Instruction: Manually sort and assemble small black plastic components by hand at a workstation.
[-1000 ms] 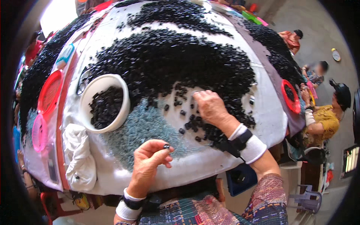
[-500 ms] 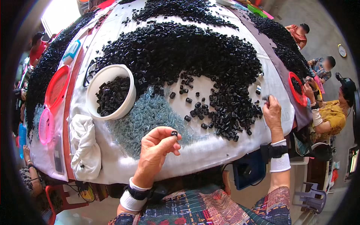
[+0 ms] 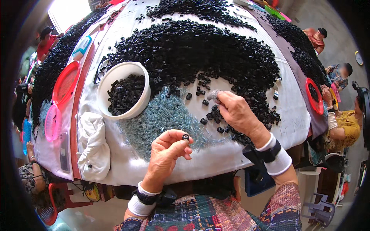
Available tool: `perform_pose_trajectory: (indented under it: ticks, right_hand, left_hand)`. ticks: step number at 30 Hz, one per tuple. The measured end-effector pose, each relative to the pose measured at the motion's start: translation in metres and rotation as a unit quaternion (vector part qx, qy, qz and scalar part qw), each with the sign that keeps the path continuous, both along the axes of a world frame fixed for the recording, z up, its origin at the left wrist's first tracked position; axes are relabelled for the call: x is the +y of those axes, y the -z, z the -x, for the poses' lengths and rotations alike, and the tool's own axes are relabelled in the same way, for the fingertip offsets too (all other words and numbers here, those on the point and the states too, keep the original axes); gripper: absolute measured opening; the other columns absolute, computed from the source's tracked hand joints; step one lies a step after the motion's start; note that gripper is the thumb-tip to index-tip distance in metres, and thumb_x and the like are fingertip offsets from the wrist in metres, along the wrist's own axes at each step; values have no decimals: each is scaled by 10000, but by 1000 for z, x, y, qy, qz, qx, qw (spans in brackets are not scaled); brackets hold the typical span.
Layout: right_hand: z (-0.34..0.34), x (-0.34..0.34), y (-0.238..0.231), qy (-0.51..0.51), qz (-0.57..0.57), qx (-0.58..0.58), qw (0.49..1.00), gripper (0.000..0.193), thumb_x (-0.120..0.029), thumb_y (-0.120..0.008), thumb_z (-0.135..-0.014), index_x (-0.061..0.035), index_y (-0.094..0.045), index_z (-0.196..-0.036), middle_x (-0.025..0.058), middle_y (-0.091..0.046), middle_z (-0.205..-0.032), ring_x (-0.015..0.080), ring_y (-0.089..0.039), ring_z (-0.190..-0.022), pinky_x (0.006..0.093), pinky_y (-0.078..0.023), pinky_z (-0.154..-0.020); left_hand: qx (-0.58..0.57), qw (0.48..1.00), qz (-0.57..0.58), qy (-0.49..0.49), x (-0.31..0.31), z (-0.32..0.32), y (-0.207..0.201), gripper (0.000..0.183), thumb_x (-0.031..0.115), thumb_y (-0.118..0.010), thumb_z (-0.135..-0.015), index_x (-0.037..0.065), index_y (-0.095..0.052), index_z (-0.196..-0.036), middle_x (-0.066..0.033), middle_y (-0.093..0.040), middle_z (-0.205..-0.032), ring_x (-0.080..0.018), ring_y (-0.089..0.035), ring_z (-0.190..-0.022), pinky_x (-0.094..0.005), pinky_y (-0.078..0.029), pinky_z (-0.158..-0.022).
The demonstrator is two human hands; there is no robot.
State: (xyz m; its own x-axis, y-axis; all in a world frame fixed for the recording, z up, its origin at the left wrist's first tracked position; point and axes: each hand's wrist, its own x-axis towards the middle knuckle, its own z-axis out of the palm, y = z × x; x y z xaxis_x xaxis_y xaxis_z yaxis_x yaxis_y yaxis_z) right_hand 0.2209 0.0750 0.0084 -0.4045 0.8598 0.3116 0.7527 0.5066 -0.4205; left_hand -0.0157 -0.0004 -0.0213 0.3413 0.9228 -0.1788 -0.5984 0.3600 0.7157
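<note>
Pinching, the left grip (image 3: 165, 154) holds a hollow black cylinder (image 3: 185, 137), the right grip (image 3: 241, 114) fuzzy grey wadding (image 3: 213, 95).

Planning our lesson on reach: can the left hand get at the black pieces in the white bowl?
Probably yes: the black pieces lie uncovered in the white bowl, only bluish beads between, though the left hand pinches another piece.

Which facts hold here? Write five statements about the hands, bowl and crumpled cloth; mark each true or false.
1. The left hand pinches a small black piece. True.
2. The right hand is empty. False: it holds a grey fluffy wad.
3. The white bowl holds black pieces. True.
4. The crumpled cloth lies inside the bowl. False: it lies on the table.
5. The two hands touch. False: they are apart.
</note>
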Motion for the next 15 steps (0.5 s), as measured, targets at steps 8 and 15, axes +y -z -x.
perform_pose_trajectory:
  ticks: [8, 15]
  right_hand:
    - [30, 27, 30, 49, -22, -122, 991, 237, -38, -572, -786, -43, -530, -1020, 121, -598, -913, 309, -595, -880, 395, -513, -761]
    - [27, 25, 30, 38, -75, -172, 982, 243, -35, -570, -771, -41, -537, -1012, 113, -597, -921, 293, -591, -883, 384, -505, -766]
  left_hand:
    - [-4, 1000, 9, -7, 1, 2, 1, 149, 36, -623, -861, 7, -595, -1005, -116, -661, -937, -134, -637, -716, -272, -548, -595]
    - [-1, 1000, 1, -16, -1, 2, -1, 150, 40, -628, -858, 7, -594, -1001, -117, -661, -937, -129, -635, -711, -266, -545, -597]
